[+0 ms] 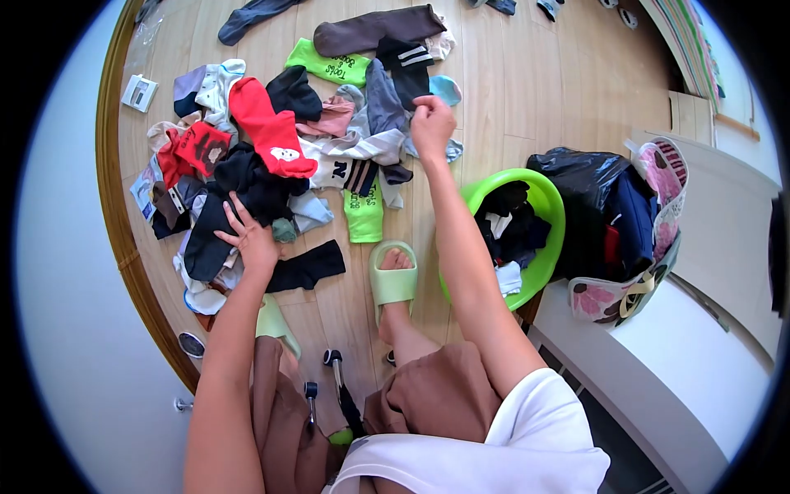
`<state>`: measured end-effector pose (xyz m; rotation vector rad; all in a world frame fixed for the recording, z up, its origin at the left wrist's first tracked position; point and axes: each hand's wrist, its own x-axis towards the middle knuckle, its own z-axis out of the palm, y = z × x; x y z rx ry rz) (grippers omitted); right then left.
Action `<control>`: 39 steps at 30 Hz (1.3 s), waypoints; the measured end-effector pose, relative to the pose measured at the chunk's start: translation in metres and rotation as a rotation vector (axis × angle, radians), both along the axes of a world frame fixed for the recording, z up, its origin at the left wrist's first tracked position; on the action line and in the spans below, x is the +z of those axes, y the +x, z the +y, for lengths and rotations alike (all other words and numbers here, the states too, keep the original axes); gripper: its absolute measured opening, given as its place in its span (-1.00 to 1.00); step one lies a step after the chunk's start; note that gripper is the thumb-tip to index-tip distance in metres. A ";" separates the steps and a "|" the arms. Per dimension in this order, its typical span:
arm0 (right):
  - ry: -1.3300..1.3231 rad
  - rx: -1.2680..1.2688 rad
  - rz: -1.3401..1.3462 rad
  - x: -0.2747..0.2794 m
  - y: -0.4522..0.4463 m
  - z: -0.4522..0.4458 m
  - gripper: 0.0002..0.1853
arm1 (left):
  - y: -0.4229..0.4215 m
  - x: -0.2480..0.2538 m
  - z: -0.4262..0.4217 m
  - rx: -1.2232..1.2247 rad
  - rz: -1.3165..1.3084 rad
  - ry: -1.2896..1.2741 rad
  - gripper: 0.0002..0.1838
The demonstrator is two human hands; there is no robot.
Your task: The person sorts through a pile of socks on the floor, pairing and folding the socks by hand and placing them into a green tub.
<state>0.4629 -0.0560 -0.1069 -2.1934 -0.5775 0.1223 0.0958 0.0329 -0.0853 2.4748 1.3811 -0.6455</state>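
My left hand [248, 239] lies with fingers spread on a black sock [208, 239] in the left part of a big heap of socks. At the heap's far right, my right hand [433, 128] is closed, its fingertips pinching the lower end of a black sock with white stripes [406, 72]. Around them are a red sock with a white figure [267, 123], a bright green sock with lettering [364, 216], a brown sock [378, 30] and a grey-blue sock [383, 103]. Another black sock [309, 267] lies flat near my left wrist.
A green tub [553, 239] holding dark and white clothing stands right of my feet. Beside it are a black plastic bag [580, 181] and a flowered bag [597, 298]. A small white device [140, 93] lies by the left wall. I wear green slippers [393, 284].
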 end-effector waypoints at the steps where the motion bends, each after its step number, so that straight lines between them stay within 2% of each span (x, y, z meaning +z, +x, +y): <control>1: 0.088 -0.062 -0.114 0.007 -0.001 -0.001 -0.85 | 0.000 -0.002 0.000 -0.005 0.002 0.004 -0.37; 4: 0.047 -0.139 -0.020 0.025 0.004 -0.015 -0.85 | 0.000 -0.005 0.000 -0.007 0.025 0.013 -0.36; 5: 0.050 -0.089 -0.077 0.026 0.002 -0.017 -0.87 | -0.001 -0.005 0.000 -0.002 0.024 -0.003 -0.35; 8: 0.039 0.170 0.008 0.029 -0.025 -0.008 -0.85 | 0.004 0.003 0.002 0.006 0.029 -0.032 -0.34; 10: -0.034 0.450 -0.197 0.022 -0.051 0.000 -0.69 | 0.003 0.003 0.002 0.003 0.040 -0.034 -0.33; 11: -0.060 0.545 -0.149 0.028 -0.069 0.009 -0.58 | 0.004 0.006 0.001 0.016 -0.002 -0.036 -0.40; 12: 0.006 0.639 -0.139 0.032 -0.087 0.019 -0.43 | 0.005 0.007 -0.001 0.024 0.025 -0.049 -0.35; 14: -0.001 0.811 -0.161 0.039 -0.127 0.034 -0.27 | 0.006 0.006 0.003 0.041 0.084 -0.072 -0.25; 16: -0.018 0.899 -0.156 0.046 -0.156 0.048 -0.34 | -0.008 -0.024 0.001 0.059 -0.063 0.104 -0.03; 17: 0.092 0.922 -0.071 0.039 -0.161 0.056 -0.52 | -0.011 -0.032 -0.001 0.069 -0.047 0.082 0.02; 20: 0.143 0.718 0.118 0.040 -0.149 0.072 -0.70 | -0.005 -0.022 -0.001 0.058 0.009 0.017 -0.13; 21: 0.207 0.581 0.014 0.047 -0.137 0.073 -0.79 | 0.003 -0.011 0.000 0.055 0.049 -0.019 -0.17; 22: 0.204 0.412 0.027 0.050 -0.127 0.071 -0.83 | 0.003 -0.004 0.004 0.054 0.089 -0.054 -0.22; 23: 0.145 0.290 0.054 0.066 -0.116 0.068 -0.79 | -0.008 -0.023 -0.001 0.019 -0.034 0.079 -0.33; 25: 0.084 0.143 -0.022 0.062 -0.094 0.055 -0.80 | -0.007 -0.015 0.000 0.012 -0.015 0.020 -0.36; 27: 0.048 0.148 -0.220 0.044 -0.082 0.041 -0.82 | -0.008 -0.015 0.001 -0.010 -0.024 0.007 -0.37; 30: -0.089 0.235 -0.236 0.014 -0.093 0.024 -0.82 | -0.018 -0.032 -0.004 -0.028 -0.216 0.162 -0.42; 32: -0.064 0.305 -0.296 -0.001 -0.115 0.024 -0.85 | -0.020 -0.028 -0.003 -0.051 -0.184 0.142 -0.44; 33: -0.149 0.335 -0.307 -0.014 -0.123 0.023 -0.83 | -0.024 -0.041 -0.004 -0.111 -0.216 0.284 -0.45; 36: -0.222 0.297 -0.359 -0.032 -0.145 0.023 -0.68 | -0.025 -0.032 -0.001 -0.095 -0.222 0.159 -0.39; 37: -0.204 0.316 -0.363 -0.037 -0.143 0.022 -0.67 | -0.014 0.002 0.008 -0.035 -0.150 -0.081 -0.17; 39: -0.180 0.350 -0.368 -0.045 -0.136 0.015 -0.67 | -0.015 0.019 0.023 -0.021 -0.181 -0.199 -0.02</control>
